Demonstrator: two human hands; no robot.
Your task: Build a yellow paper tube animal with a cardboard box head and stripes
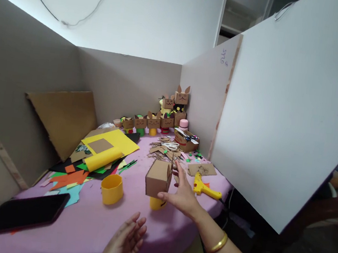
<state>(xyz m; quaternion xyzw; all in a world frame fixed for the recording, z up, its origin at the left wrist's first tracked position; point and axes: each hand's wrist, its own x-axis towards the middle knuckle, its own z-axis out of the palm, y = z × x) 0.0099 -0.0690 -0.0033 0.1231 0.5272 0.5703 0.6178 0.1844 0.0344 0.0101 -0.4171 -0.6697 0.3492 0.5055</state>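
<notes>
A purple table [82, 231] is being enclosed by panels [126, 76]. Toward its front edge, the left hand [126, 240] is being held open; by the spread right hand [183, 196] a box [156, 179] is being flanked, contact unclear, a glue gun [206, 189] near the right edge.

Open cloth [82, 231] between phone [22, 213] and left hand [126, 240], a lane I can see through between ring [112, 190] and box [157, 178], scraps [159, 150] heaped behind the box, glue gun [206, 188] just beyond the right hand [182, 191], paper [128, 141] hemming the left, panel [283, 95] walling the right.
</notes>
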